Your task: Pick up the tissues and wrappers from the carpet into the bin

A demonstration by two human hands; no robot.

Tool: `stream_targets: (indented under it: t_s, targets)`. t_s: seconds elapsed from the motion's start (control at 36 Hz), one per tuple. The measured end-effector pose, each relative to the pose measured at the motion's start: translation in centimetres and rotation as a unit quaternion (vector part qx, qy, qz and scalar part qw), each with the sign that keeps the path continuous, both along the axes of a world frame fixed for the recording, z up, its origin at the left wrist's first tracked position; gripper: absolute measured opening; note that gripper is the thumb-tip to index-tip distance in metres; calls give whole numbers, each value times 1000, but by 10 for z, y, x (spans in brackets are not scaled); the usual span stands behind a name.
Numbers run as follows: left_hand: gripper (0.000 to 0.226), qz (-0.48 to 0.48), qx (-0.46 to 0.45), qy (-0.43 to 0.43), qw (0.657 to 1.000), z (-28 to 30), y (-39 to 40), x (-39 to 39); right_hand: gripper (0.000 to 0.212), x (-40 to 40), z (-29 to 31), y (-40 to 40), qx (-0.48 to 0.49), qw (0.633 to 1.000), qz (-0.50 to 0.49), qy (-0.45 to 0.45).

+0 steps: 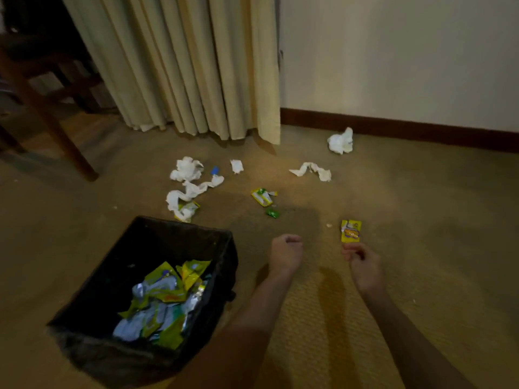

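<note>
A black bin [224, 248] lined with a bag stands on the carpet at lower left, with several yellow and silver wrappers inside. A yellow wrapper [351, 231] lies flat on the carpet. My right hand [363, 266] is just below its near edge, fingers loosely curled, fingertips almost at the wrapper. My left hand [285, 252] hovers right of the bin, curled into a fist and holding nothing. Further off lie a yellow-green wrapper [262, 196], a small green wrapper [271, 212], crumpled white tissues [186, 169], a long twisted tissue [191, 192], a flat tissue [311, 169] and a balled tissue [340, 141].
Beige curtains [196, 80] hang to the floor at the back, beside a white wall with a dark skirting board [393, 124]. A wooden chair leg [67, 141] stands at the left. A small white scrap [236, 165] and a blue bit [215, 170] lie near the tissues.
</note>
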State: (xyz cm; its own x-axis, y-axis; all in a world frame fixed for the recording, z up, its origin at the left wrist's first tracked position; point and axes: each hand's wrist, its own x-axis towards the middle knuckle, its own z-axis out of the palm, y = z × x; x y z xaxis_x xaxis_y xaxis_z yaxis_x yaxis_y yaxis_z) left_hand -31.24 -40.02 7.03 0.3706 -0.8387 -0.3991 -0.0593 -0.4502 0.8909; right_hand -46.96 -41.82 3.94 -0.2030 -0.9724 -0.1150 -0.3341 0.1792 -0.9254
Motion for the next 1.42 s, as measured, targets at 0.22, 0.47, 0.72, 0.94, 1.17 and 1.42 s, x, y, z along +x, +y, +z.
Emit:
stream_targets:
  t_s: [0.22,0.47,0.72,0.94,1.17,1.42]
  targets:
    - [40,-140,30,-182,973,-121,-31,-12,31,-25,-54,-23,37,990,62,118]
    - [59,-232,18,-508,829,-211,9,-12,32,-42,-110,-75,-36,950,148,273]
    - [59,-213,28,-461,861,-210,-7,-12,58,-49,-147,-148,10,924,137,358]
    - [61,-217,42,-454,863,-205,-3,-15,50,-32,-158,-150,1,911,62,407]
    - [65,-228,64,-473,849,-205,-8,-13,31,-21,-164,-160,-3,912,44,407]
    - [68,-241,78,-481,839,-201,-8,-13,33,-24,-163,-157,-55,926,90,362]
